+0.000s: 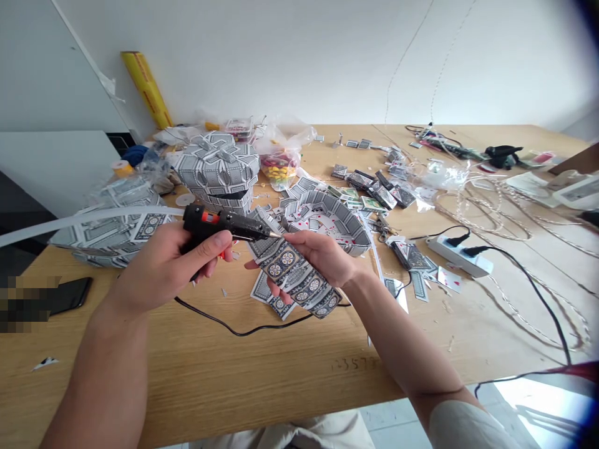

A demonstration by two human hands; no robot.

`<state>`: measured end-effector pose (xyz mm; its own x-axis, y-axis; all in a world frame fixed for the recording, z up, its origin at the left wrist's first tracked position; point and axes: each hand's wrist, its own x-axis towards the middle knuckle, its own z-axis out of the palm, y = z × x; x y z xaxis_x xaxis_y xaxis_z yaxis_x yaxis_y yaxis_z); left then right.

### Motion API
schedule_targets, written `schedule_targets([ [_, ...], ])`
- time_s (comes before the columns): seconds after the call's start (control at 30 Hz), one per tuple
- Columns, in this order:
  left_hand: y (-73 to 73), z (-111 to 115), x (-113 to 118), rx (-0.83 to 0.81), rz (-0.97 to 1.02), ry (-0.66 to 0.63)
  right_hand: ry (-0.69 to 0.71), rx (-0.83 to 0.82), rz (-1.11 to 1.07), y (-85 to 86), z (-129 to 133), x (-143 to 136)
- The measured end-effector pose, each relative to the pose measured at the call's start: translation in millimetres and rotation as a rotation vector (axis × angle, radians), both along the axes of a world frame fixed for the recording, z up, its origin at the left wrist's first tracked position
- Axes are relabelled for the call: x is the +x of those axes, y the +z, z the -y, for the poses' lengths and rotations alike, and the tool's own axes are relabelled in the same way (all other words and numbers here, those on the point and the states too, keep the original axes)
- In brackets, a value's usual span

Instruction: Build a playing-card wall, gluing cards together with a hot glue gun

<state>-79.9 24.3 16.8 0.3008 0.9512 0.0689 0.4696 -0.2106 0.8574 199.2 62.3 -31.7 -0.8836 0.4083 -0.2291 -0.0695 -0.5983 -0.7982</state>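
Observation:
My left hand (161, 265) is closed around a black hot glue gun (224, 224), a long white glue stick (93, 219) sticking out of its rear. The metal nozzle points right, close to the fingertips of my right hand (322, 255). That hand grips a strip of overlapping playing cards (299, 277), patterned backs showing, slanting down to the right. Loose cards (269, 296) lie on the table beneath. Just behind my right hand sits an open container built of folded cards (358, 234), with red-marked faces inside.
Two card-built boxes, a lidded one (218, 165) and a flatter one (112, 231), stand at the left. A phone (70, 296) lies near the left edge. Card packs (374, 187), a power strip (461, 255) and coiled cords (486, 206) spread across the right. The glue gun's black cable (243, 333) crosses the front.

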Motion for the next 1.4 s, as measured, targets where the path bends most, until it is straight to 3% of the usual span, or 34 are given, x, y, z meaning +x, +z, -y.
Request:
schedule_targets([
  [0.47, -4.0, -1, -7, -0.065, -0.029, -0.023, -0.017, 0.029, -0.037, 2.1, -1, 2],
  [0.8, 2.7, 1, -9, -0.013, -0.030, -0.039, -0.001, 0.010, -0.073, 1.8, -3, 2],
  [1.07, 2.5, 0, -12, -0.091, -0.081, -0.048, -0.018, -0.020, -0.090, 2.7, -3, 3],
  [1.3, 7.9, 7, -18, 0.016, -0.122, 0.036, -0.061, -0.102, -0.083, 2.7, -8, 0],
  [1.4, 5.7, 15, -6, 0.189, -0.135, 0.027, -0.069, -0.118, -0.089, 3.3, -11, 1],
])
